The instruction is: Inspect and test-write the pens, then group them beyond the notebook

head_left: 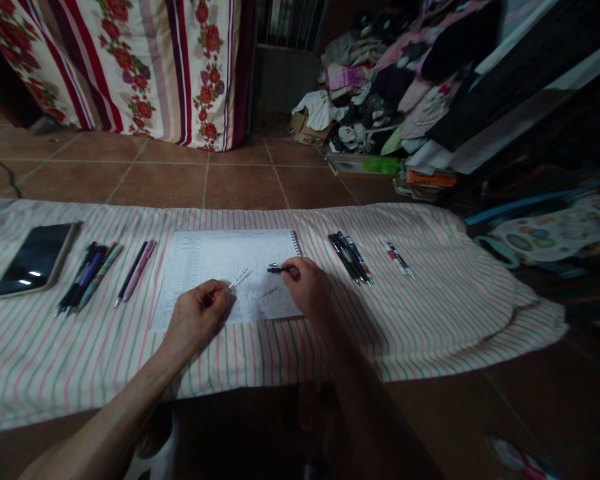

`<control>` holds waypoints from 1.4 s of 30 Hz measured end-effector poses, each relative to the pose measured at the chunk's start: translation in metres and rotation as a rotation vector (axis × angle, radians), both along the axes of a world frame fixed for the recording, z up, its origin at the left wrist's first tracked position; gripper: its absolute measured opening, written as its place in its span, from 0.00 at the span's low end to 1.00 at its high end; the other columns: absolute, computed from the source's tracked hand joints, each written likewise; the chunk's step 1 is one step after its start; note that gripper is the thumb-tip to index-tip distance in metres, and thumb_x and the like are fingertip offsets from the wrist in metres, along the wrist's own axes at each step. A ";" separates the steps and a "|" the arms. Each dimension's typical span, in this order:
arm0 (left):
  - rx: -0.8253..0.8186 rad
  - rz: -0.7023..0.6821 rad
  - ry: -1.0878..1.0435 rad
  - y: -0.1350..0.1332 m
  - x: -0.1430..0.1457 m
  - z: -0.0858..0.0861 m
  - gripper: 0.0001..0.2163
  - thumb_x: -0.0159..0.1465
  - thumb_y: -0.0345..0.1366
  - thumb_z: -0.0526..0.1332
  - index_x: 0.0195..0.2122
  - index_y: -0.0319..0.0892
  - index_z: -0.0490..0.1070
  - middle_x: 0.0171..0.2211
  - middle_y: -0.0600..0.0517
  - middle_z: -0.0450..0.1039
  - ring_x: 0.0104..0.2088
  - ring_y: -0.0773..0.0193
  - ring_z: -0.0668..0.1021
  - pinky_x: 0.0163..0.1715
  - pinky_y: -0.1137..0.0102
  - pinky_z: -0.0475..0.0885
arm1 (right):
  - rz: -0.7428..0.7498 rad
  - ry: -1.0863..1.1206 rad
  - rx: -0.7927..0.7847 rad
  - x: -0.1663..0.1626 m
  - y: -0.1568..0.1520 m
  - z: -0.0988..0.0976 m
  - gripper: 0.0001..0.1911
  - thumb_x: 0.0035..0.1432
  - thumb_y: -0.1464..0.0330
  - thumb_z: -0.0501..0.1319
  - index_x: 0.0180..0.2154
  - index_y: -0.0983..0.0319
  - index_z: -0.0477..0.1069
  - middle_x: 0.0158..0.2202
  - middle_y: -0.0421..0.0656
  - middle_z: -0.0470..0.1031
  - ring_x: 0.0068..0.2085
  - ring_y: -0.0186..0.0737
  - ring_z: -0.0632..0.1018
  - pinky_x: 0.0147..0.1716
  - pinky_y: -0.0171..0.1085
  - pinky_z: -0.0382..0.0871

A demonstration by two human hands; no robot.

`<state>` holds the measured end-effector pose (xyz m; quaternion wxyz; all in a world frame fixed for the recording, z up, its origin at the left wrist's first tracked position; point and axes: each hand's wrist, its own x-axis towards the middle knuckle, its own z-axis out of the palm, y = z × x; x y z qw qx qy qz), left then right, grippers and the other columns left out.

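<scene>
My left hand [200, 308] is closed in a pinch on a thin, pale, pointed piece [239, 277] that looks like part of a pen. Its tip points up and right over the notebook. In my right hand [307, 283] is a short black pen part [276, 269] with a clip, pinched between thumb and fingers and pointing left. The two pieces are apart. Beneath both hands lies a spiral notebook [225, 250], open to a page covered with pen marks, its coil at the right. Several pens [350, 259] lie right of it, with a white pen [397, 257] farther out.
On the striped cloth [430, 300], left of the notebook, are a pink pen [140, 270] beside a dark one, a bunch of several pens [87, 277] and a phone [37, 257]. Beyond are a tiled floor [170, 177], a floral curtain [145, 67] and piled clothes [380, 80].
</scene>
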<state>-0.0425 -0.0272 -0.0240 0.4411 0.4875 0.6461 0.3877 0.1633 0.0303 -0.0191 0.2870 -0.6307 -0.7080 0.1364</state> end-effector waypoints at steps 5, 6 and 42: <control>-0.015 0.001 -0.020 0.000 0.000 -0.002 0.11 0.56 0.44 0.58 0.29 0.41 0.72 0.18 0.55 0.68 0.18 0.70 0.69 0.17 0.75 0.61 | 0.007 -0.002 0.010 -0.001 0.000 -0.002 0.09 0.50 0.75 0.57 0.35 0.61 0.72 0.34 0.43 0.73 0.31 0.37 0.74 0.35 0.36 0.66; -0.015 0.002 -0.022 0.000 0.000 -0.003 0.11 0.56 0.44 0.58 0.29 0.41 0.72 0.18 0.54 0.68 0.18 0.70 0.69 0.17 0.75 0.61 | 0.007 0.001 0.014 -0.001 0.000 -0.003 0.09 0.50 0.74 0.57 0.35 0.61 0.72 0.34 0.43 0.73 0.32 0.37 0.74 0.35 0.36 0.66; 0.016 -0.082 0.143 -0.002 0.014 0.023 0.11 0.59 0.43 0.54 0.28 0.41 0.68 0.18 0.55 0.69 0.19 0.68 0.72 0.21 0.73 0.65 | 0.024 0.022 0.040 -0.003 -0.004 -0.002 0.11 0.48 0.70 0.63 0.38 0.62 0.74 0.34 0.43 0.71 0.27 0.33 0.73 0.34 0.35 0.67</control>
